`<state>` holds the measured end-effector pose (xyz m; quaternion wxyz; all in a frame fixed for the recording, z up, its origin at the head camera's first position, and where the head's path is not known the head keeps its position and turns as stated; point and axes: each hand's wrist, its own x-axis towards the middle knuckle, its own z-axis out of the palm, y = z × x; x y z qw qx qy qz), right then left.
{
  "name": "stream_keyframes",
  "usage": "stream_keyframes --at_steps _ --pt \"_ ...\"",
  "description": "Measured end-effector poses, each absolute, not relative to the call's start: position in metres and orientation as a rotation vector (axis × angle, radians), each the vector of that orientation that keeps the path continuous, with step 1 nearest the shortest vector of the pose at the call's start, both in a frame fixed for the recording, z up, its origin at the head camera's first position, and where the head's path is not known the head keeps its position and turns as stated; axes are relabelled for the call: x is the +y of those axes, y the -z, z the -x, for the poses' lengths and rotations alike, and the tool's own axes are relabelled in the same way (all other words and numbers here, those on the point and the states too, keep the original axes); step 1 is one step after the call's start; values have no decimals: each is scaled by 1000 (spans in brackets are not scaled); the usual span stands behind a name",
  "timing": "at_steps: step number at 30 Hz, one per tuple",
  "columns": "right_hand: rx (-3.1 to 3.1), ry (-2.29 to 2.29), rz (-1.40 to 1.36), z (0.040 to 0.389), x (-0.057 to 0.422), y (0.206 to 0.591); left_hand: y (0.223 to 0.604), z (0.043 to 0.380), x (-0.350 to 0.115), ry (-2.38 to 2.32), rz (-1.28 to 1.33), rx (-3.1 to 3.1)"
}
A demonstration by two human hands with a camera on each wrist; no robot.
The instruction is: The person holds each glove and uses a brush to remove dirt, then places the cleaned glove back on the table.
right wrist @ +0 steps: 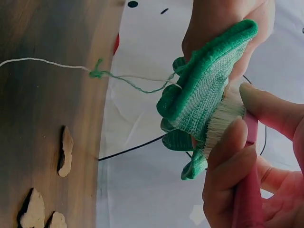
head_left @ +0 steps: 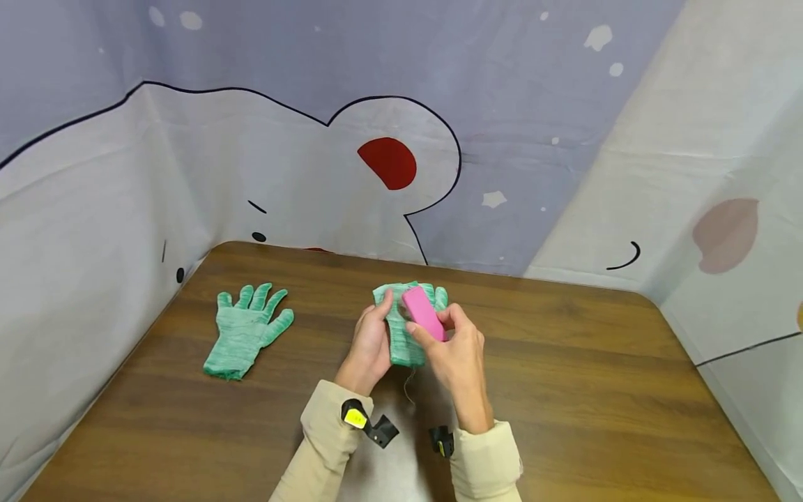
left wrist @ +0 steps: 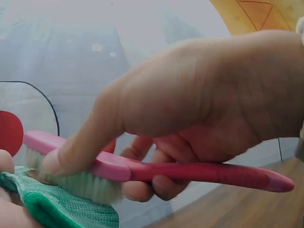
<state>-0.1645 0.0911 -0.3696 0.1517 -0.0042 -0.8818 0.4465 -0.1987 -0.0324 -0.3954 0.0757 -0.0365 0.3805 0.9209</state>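
Note:
A green-and-white knit glove (head_left: 401,341) is held up by my left hand (head_left: 369,348), whose thumb lies over its near face. Some of the left fingers are hidden behind the glove. My right hand (head_left: 463,352) grips a pink brush (head_left: 424,314), with the thumb and fingers around its head and handle. In the right wrist view the pale bristles (right wrist: 223,121) touch the knit near the green cuff (right wrist: 209,66). A loose white and green thread (right wrist: 128,81) hangs from the cuff. A second matching glove (head_left: 241,335) lies flat at the left, fingers spread.
The brown wooden table (head_left: 583,390) meets a printed cloth backdrop (head_left: 282,160) along its far edge and sides. Several small tan pieces (right wrist: 65,151) show on the wood in the right wrist view; their kind cannot be told. A black strap mount (head_left: 370,422) is on the left sleeve.

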Motion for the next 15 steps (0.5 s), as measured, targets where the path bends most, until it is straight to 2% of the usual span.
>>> stream_keyframes --at_steps 15 --pt "-2515 -1356 52 166 96 369 386 198 -46 -2760 93 1029"
